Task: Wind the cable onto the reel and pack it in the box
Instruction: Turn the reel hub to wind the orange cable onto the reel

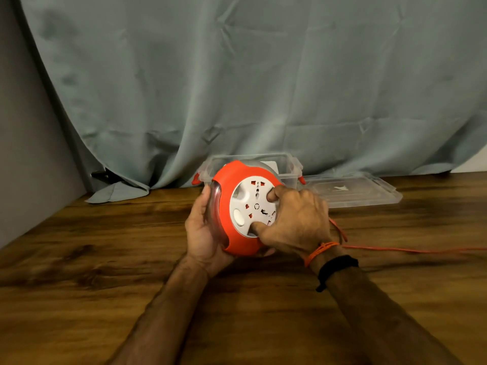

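Left hand (203, 227), at 6 o'clock on the bench (105, 259), cups and grips the reel (237, 206) edge, steadying it. Right hand (292, 222) sets curled fingers on its white face, apparently to turn it. Cable (408, 250) trails out to 3 o'clock, unwound. Box (287, 164) waits open at 12 o'clock, lid (355, 191) beside.

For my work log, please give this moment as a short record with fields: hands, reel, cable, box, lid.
left hand: grips the reel's rim from the left
right hand: fingertips pressed into the white socket face
cable reel: orange, held above the wooden table
orange cable: part still lies on the table, trailing right
clear plastic box: open, behind the reel
lid: flat on the table, right of the box
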Motion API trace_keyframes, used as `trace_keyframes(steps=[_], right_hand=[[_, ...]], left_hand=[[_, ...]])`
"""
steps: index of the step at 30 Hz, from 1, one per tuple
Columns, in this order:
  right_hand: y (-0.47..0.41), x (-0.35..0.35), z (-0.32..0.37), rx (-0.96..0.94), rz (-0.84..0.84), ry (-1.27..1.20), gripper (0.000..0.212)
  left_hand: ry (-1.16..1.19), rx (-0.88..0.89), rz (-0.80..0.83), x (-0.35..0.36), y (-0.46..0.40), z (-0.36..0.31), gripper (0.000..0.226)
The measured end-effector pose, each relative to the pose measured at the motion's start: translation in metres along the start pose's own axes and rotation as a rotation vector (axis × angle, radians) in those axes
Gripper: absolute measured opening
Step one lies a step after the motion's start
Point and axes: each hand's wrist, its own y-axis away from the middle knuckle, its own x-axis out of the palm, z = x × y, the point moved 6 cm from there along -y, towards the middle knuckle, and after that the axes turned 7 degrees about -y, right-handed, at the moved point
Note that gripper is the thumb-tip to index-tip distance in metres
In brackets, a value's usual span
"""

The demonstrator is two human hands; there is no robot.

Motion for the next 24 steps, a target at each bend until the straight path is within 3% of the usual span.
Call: trace_keyframes(steps=[10,14,20,24], right_hand=[[-0.007,0.005,-0.001,-0.068,0.091,-0.264,0.063],[-0.011,-0.007,-0.012,-0.072,-0.034,-0.440,0.046],[-0.014,-0.029,-0.021,-0.084,-0.260,-0.182,0.036],[-0.020,-0.027,-0.037,0.054,-0.176,-0.138,0.045]], left_hand=[[0.063,-0.028,0.014,-0.009,-0.002,-0.002,0.077],[0.072,-0.107,0.071,-0.012,0.000,-0.004,0.075],[0.093,-0.111,0.080,-0.017,0.002,-0.008,0.077],[0.098,-0.099,0.096,-0.017,0.002,-0.011,0.079]])
